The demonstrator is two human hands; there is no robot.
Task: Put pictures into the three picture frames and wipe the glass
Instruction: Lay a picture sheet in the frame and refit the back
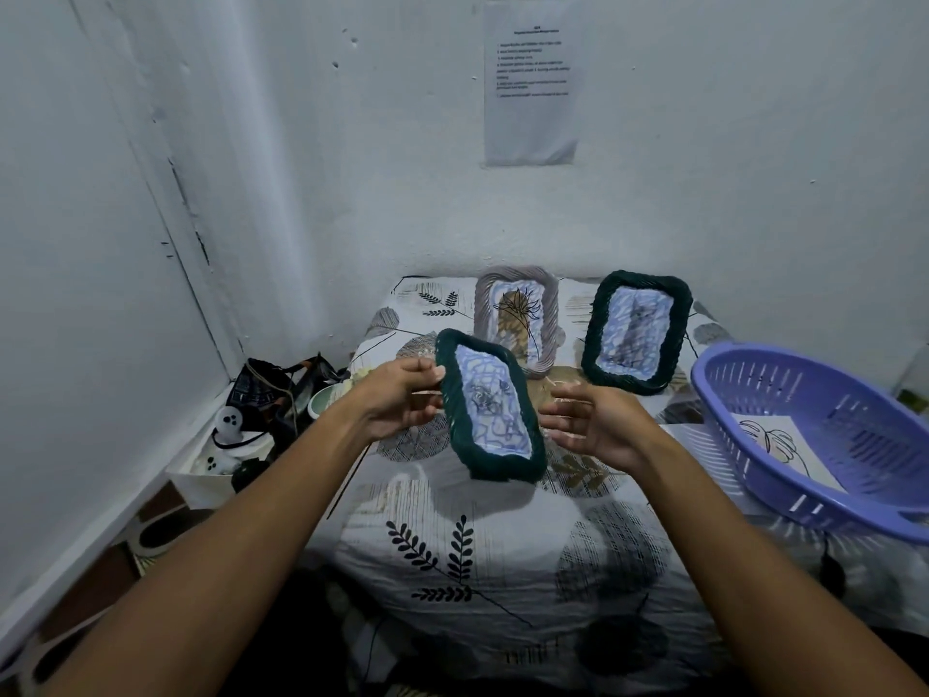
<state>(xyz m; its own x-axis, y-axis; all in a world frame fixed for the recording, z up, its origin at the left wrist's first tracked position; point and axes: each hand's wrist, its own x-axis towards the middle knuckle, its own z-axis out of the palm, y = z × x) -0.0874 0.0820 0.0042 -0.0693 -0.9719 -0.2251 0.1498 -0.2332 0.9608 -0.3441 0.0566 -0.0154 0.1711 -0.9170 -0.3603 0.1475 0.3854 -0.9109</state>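
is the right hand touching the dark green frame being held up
Apart. The head view shows the right hand open beside the dark green frame, with patterned tablecloth visible between its fingertips and the frame's edge. Only the left hand holds the frame.

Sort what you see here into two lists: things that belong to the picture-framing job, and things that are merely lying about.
Belongs to the job:
near green frame, held by the left hand
far green frame
grey frame
leaf picture in the purple basket

Lying about:
dark bag
ghost toy
printed notice on the wall
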